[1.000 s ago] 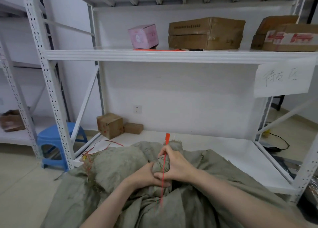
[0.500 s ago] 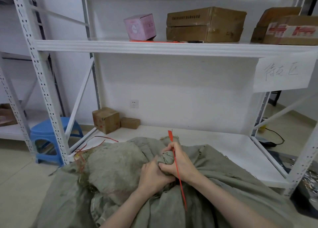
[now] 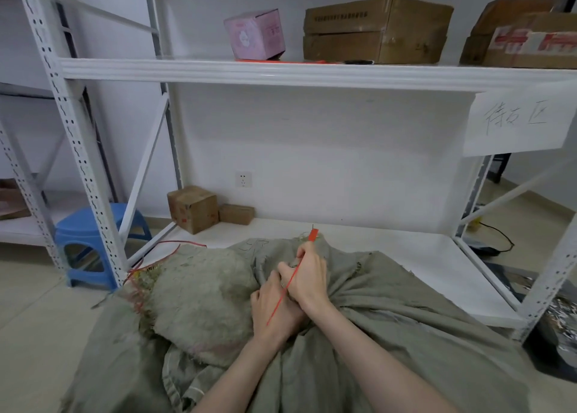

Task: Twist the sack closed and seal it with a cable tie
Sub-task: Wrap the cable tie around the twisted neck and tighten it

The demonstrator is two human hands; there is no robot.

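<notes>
Before the low white metal shelf [image 3: 406, 247], the left hand [image 3: 274, 312] grips the twisted neck of the grey-green woven sack [image 3: 390, 303] and the right hand [image 3: 309, 275] pinches the red plastic cable tie [image 3: 288, 283], whose tail has swung leftward, probably ready for looping.

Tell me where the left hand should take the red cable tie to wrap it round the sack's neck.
Probably the thin tail near its loose tip, coming from below-left. The cable tie slants down from the right hand, which pinches it under the flat head, across the left hand; that end hangs free over the sack.
</notes>
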